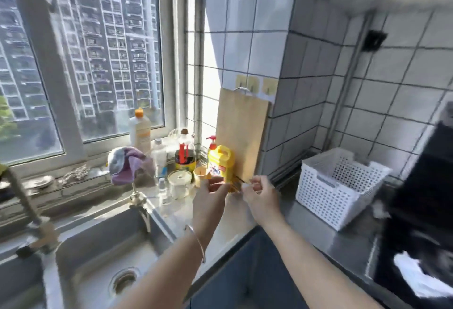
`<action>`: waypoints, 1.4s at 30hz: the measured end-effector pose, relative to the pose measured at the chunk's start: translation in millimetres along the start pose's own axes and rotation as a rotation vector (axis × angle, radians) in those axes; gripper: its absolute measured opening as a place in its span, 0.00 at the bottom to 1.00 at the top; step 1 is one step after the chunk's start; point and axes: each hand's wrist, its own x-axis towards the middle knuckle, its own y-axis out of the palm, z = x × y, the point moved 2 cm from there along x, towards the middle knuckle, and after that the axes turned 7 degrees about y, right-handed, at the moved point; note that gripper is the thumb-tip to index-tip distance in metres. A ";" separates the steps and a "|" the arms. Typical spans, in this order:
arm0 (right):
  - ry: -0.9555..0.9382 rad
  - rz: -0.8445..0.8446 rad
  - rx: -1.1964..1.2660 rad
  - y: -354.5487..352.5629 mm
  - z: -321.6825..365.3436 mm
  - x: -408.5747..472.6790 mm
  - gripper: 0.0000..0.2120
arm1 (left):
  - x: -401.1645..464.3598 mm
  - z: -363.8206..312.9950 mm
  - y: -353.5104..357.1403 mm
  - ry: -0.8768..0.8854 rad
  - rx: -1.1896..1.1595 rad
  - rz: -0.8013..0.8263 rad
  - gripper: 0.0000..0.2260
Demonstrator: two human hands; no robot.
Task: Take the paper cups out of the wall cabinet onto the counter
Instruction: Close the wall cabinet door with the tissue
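Beside the steel sink (81,242), the left hand (212,189) and right hand (257,189) pinch something small and orange-yellow (233,186) above the steel counter (318,237), possibly paper cups; blur prevents certainty. Such cups probably crush easily, so hold the sides lightly.

Steel counter (316,232): white basket (335,186), jars (180,182), prob. detergent (220,163).
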 end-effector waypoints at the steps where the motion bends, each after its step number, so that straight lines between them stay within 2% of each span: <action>1: -0.020 -0.050 0.002 -14.5 6.1 14.8 0.11 | 14.0 -10.7 15.6 0.025 0.005 0.035 0.10; 5: -0.123 -0.222 -0.068 -66.0 49.2 70.7 0.12 | 75.3 -53.4 69.7 0.124 -0.009 0.140 0.10; 9: -0.186 -0.367 -0.072 -109.7 97.9 121.8 0.12 | 132.2 -98.7 115.0 0.207 -0.089 0.264 0.04; 15: -0.262 -0.550 -0.079 -158.6 154.9 193.6 0.11 | 215.1 -158.6 165.3 0.339 -0.087 0.365 0.09; 23: -0.389 -0.610 -0.229 -207.2 211.4 272.1 0.11 | 311.2 -228.6 218.1 0.513 -0.084 0.275 0.10; 32: -0.645 -0.622 -0.383 -245.4 284.2 345.6 0.13 | 392.3 -310.5 258.9 0.810 -0.111 -0.009 0.17; 38: -0.749 -0.711 -0.426 -251.3 312.1 371.0 0.12 | 419.4 -326.9 275.0 1.016 -0.092 -0.008 0.08; 42: -0.777 -0.772 -0.447 -251.8 330.9 373.9 0.19 | 424.3 -333.5 276.3 1.179 0.006 -0.032 0.08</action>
